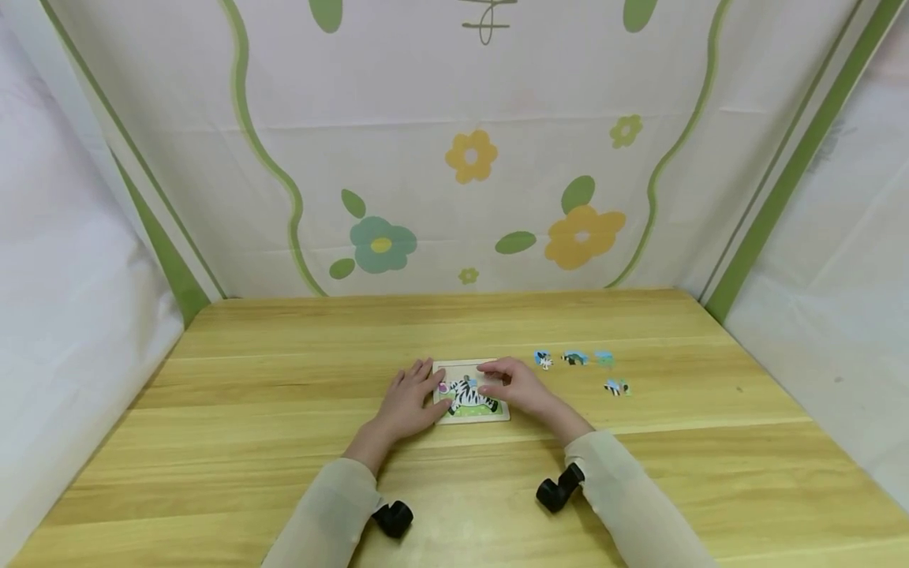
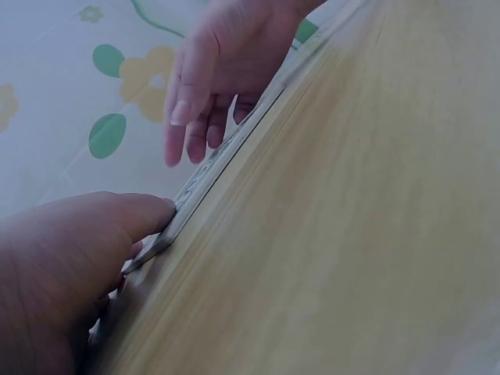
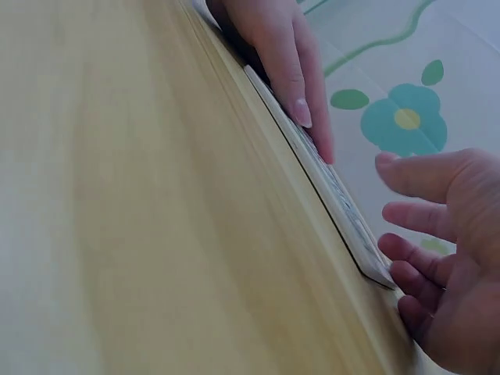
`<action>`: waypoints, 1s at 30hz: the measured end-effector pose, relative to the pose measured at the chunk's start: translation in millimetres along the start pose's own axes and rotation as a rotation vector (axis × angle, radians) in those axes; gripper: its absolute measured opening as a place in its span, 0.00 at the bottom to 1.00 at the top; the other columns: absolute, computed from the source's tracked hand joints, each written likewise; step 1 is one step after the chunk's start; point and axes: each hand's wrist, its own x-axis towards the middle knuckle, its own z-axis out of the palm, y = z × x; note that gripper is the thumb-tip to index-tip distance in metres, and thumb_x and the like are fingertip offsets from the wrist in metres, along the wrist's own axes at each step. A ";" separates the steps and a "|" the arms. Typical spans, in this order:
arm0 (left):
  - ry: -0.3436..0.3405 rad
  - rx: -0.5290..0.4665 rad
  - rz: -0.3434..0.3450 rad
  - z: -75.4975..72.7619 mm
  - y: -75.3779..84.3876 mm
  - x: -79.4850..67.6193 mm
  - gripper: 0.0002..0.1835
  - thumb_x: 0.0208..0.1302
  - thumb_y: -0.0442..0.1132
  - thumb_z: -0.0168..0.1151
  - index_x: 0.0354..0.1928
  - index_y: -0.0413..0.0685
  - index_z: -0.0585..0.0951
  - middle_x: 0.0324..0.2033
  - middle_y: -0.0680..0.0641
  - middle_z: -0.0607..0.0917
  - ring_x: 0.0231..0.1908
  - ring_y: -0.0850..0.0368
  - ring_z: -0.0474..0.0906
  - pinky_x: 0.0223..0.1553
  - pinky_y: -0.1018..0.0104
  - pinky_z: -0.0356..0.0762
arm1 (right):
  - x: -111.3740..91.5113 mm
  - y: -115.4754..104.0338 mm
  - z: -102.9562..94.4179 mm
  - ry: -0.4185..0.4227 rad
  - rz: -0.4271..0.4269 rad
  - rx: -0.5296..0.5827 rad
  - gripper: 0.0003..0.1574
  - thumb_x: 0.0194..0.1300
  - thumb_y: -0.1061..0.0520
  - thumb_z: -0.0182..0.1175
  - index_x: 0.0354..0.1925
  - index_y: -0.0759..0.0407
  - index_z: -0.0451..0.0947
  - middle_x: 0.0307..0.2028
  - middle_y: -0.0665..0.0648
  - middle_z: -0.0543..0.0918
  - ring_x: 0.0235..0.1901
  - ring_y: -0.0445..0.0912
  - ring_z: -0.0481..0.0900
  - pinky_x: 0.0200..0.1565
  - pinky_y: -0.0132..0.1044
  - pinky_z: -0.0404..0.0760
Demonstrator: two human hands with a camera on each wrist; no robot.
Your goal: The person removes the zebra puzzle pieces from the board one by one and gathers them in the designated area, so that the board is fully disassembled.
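Note:
A small puzzle board (image 1: 472,411) with a zebra picture and a pale rim lies flat on the table. My left hand (image 1: 406,404) rests at its left side, thumb and forefinger extended over the board and the other fingers spread beside it. The left wrist view has that thumb (image 2: 144,215) pressing on the board's edge. Over the right part of the board hovers my right hand (image 1: 521,386), thumb and fingers apart, nothing between them. A bit of blue shows above the zebra's back; the upper part of the board is bare.
Several loose puzzle pieces lie right of the board: a blue and striped one (image 1: 543,360), a blue and dark green one (image 1: 574,358), a pale blue-green one (image 1: 604,358) and another striped one (image 1: 616,387). A flower-printed cloth (image 1: 426,158) hangs behind the wooden table (image 1: 284,442).

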 end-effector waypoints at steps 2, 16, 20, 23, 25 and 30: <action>-0.002 0.005 0.000 0.1 -0.2 0.1 0.32 0.59 0.57 0.47 0.61 0.47 0.63 0.62 0.42 0.54 0.62 0.49 0.44 0.58 0.50 0.39 | -0.2 -0.9 2.7 0.007 0.011 -0.069 0.25 0.50 0.55 0.63 0.47 0.64 0.75 0.38 0.57 0.74 0.38 0.49 0.66 0.39 0.40 0.66; 0.009 -0.002 0.012 0.6 -0.8 0.3 0.30 0.59 0.56 0.47 0.61 0.48 0.64 0.62 0.41 0.55 0.62 0.48 0.44 0.58 0.49 0.39 | -1.7 -5.9 14.5 0.060 0.042 -0.335 0.23 0.44 0.52 0.67 0.43 0.52 0.79 0.37 0.48 0.69 0.42 0.48 0.61 0.42 0.42 0.62; 0.016 0.002 0.033 -0.1 0.6 0.1 0.27 0.60 0.54 0.47 0.60 0.52 0.65 0.61 0.38 0.55 0.62 0.44 0.44 0.57 0.47 0.40 | -2.0 -5.3 15.9 0.065 0.024 -0.348 0.21 0.44 0.53 0.67 0.42 0.53 0.79 0.37 0.49 0.70 0.42 0.49 0.61 0.42 0.42 0.62; 0.007 0.013 0.050 -0.6 2.1 -0.3 0.25 0.61 0.53 0.46 0.60 0.56 0.66 0.61 0.37 0.54 0.61 0.42 0.44 0.56 0.46 0.40 | -2.2 -4.7 16.3 0.065 0.028 -0.340 0.21 0.45 0.53 0.67 0.41 0.53 0.79 0.38 0.49 0.70 0.42 0.49 0.61 0.42 0.42 0.62; -0.001 0.020 0.053 -1.3 3.4 -0.6 0.24 0.61 0.52 0.45 0.59 0.58 0.66 0.61 0.36 0.53 0.61 0.42 0.43 0.56 0.45 0.39 | -1.9 -3.9 16.4 0.063 0.031 -0.339 0.20 0.45 0.53 0.67 0.41 0.52 0.79 0.38 0.49 0.70 0.42 0.49 0.61 0.43 0.43 0.62; -0.012 0.030 0.048 -1.2 4.7 -0.2 0.23 0.62 0.53 0.44 0.59 0.59 0.67 0.62 0.36 0.52 0.61 0.42 0.42 0.57 0.46 0.38 | -2.4 -6.2 15.5 0.049 0.030 -0.330 0.19 0.46 0.54 0.66 0.41 0.53 0.78 0.39 0.50 0.70 0.44 0.50 0.62 0.46 0.45 0.60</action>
